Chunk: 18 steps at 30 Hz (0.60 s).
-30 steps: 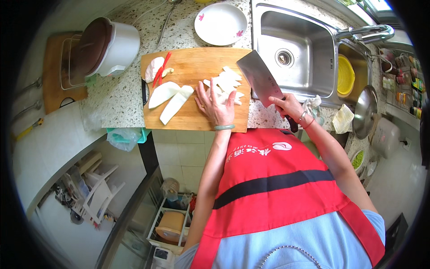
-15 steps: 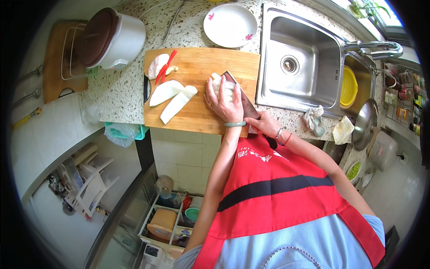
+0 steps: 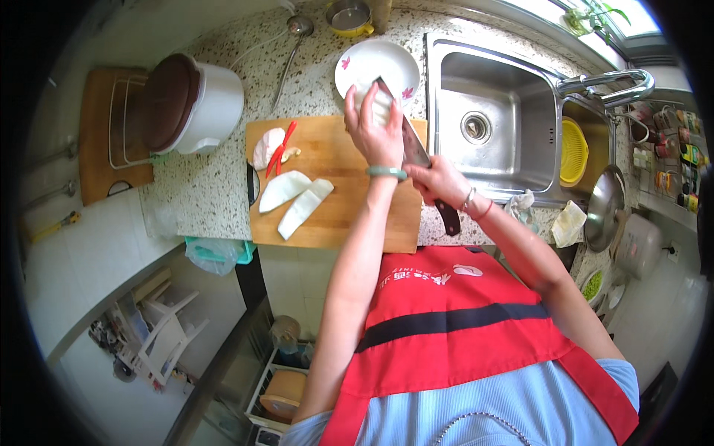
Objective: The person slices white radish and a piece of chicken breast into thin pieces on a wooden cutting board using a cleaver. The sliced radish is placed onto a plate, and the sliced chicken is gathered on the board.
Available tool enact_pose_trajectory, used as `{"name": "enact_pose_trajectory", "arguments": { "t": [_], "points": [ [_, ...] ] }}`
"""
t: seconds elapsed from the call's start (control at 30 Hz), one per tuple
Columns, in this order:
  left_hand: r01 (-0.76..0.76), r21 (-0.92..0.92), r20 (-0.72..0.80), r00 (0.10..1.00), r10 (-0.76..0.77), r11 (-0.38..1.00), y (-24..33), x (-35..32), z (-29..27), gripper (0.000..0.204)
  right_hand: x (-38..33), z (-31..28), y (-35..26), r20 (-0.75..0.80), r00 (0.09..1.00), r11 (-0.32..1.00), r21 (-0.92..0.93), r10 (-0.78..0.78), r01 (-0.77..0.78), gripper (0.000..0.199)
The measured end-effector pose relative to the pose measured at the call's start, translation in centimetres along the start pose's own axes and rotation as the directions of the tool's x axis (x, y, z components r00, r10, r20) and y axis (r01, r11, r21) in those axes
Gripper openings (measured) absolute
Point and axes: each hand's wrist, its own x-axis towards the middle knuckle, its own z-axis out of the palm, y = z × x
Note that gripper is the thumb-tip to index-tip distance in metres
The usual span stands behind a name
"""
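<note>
A: Where do the white slices lie?

B: Between the left hand and the blade of the cleaver, over the near part of the plate. The left hand's grip is curled about them; the right hand has its grip closed on the cleaver's handle.

A: What adjoins or obstructs?

B: The sink lies just right of the cutting board. Fingers partly cover the slices, preventing a count.

A: Other counts?

B: On the board, two long white pieces, one pale pink piece, at least two red strips; on the bench, one rice cooker.
</note>
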Motion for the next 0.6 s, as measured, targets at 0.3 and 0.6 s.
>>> {"name": "enact_pose_trajectory", "arguments": {
  "t": [0.3, 0.6],
  "points": [
    [-0.020, -0.089, 0.066, 0.997, 0.026, 0.996, -5.8, 7.0, 8.1, 0.017, 5.7, -3.0, -4.8, -0.202, 0.979, 0.994, 0.097, -0.022, 0.043, 0.026],
    [0.345, -0.482, 0.312, 0.927, -0.210, 0.805, -6.7, 7.9, 5.8, 0.032, 3.7, -4.3, -4.4, -0.354, 0.924, 0.952, -0.303, -0.146, 0.035, 0.033]
  ]
}}
